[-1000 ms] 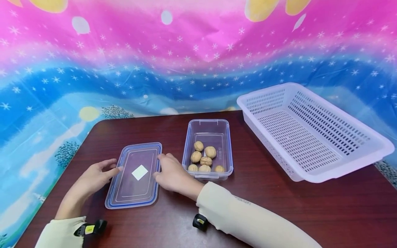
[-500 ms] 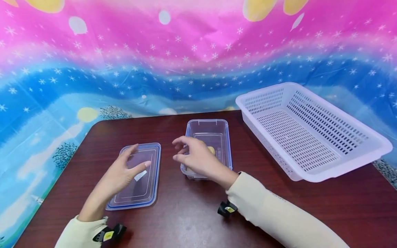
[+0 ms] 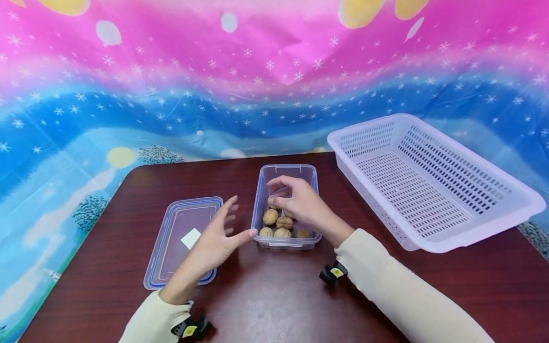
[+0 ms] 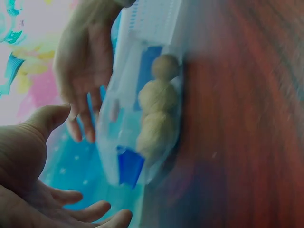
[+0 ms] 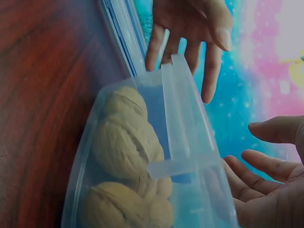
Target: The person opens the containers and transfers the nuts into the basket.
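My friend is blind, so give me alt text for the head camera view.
A person's right hand is over a clear box of walnuts on a dark reddish table, with the left hand beside the box. A clear, blue-rimmed lid lies to the left; a white basket stands to the right.

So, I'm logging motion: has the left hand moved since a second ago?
Yes: in the head view, the left hand went right, from the left edge of the lid toward the unmoved container.
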`<state>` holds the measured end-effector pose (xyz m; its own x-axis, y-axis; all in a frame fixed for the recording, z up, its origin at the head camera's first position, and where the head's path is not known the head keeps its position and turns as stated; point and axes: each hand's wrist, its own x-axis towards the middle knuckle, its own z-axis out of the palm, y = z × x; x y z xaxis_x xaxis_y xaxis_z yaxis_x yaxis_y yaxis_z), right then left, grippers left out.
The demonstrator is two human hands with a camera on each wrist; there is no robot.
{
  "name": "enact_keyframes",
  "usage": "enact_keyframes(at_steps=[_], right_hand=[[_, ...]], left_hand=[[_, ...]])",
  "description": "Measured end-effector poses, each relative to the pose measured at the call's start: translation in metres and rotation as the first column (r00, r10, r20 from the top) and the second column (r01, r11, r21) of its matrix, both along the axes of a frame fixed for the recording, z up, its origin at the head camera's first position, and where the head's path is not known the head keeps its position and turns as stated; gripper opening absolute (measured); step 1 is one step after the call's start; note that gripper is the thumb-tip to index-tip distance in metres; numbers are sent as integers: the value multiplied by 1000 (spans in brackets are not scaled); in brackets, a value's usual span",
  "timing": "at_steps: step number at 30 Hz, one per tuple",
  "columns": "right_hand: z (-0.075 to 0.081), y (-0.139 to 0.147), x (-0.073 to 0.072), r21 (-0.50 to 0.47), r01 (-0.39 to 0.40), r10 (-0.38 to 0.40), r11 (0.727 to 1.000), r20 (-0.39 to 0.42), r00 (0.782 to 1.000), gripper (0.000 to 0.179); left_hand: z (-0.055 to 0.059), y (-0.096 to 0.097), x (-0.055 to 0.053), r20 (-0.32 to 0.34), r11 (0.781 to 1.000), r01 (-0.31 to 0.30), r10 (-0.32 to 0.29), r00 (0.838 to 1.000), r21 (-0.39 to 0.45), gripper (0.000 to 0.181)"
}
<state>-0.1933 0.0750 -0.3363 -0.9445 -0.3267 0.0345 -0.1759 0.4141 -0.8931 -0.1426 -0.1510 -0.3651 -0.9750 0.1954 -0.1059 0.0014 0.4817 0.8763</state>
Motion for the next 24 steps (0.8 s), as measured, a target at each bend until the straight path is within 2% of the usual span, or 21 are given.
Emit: enact_keyframes(at_steps=[6,11,19,24], right_hand=[[-5,2,-13,-14,-4,4,1000,-2,1000,39],[-9,2,-21,30,-20,20,999,-18,1000,39],[-16,1,-29,186,-79,92,979,-62,994,41],[-21,-1,-32,230,-75,95,970,-79,992,40]], left_hand=[[-13,19,-1,-32,998,7,-5,999,62,99],[-19,30,-1,-50,996,23,-19,999,84,106],[-25,34,-2,-55,999,33,-35,998,-23,114],[-27,35,-3,-61,998,60,-61,996,-15,117]])
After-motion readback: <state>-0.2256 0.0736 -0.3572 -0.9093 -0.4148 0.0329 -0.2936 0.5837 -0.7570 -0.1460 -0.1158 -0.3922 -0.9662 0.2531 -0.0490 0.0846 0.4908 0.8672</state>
